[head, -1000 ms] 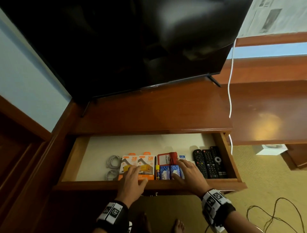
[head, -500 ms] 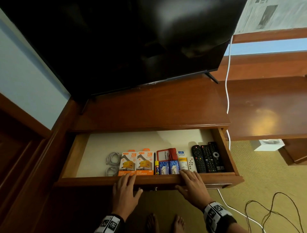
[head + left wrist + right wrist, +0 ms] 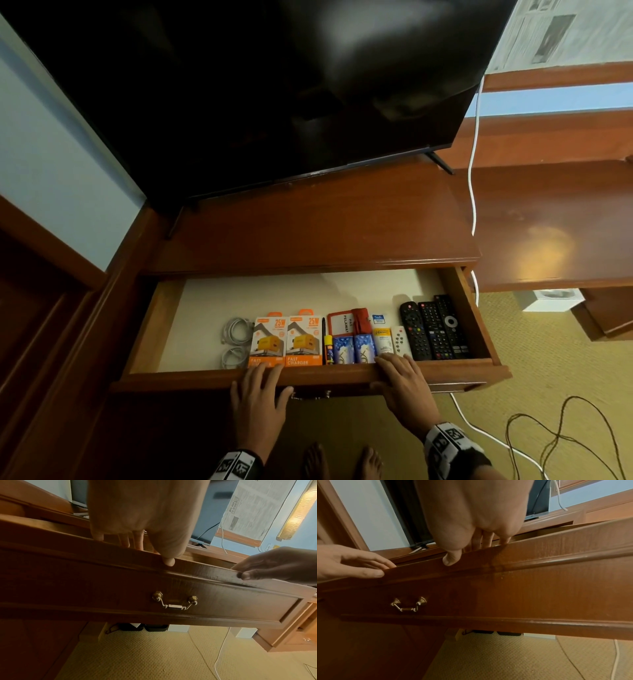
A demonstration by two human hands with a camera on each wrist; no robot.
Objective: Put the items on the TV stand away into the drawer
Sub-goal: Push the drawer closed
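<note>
The wooden drawer (image 3: 462,375) stands pulled out below the bare TV stand top (image 3: 325,226). Along its front lie white cables (image 3: 234,330), two orange charger boxes (image 3: 269,337), a red card holder (image 3: 342,322), blue packs (image 3: 352,347), a small tube (image 3: 383,339) and black remotes (image 3: 433,329). My left hand (image 3: 260,387) rests on the drawer's front rim, fingers flat over the top and thumb (image 3: 169,561) on the face. My right hand (image 3: 400,380) lies the same way further right, its thumb (image 3: 452,559) on the front panel. Neither hand holds anything.
A black TV (image 3: 274,85) stands at the back of the stand. A brass handle (image 3: 175,602) hangs between my hands. A white cable (image 3: 474,192) runs down the stand's right side; dark cords (image 3: 561,442) lie on the carpet. A lower desk (image 3: 555,233) stands to the right, a white box (image 3: 548,299) below it.
Both hands have drawn back from the items inside the drawer to its front rim. The drawer itself looks about as far out as before.
</note>
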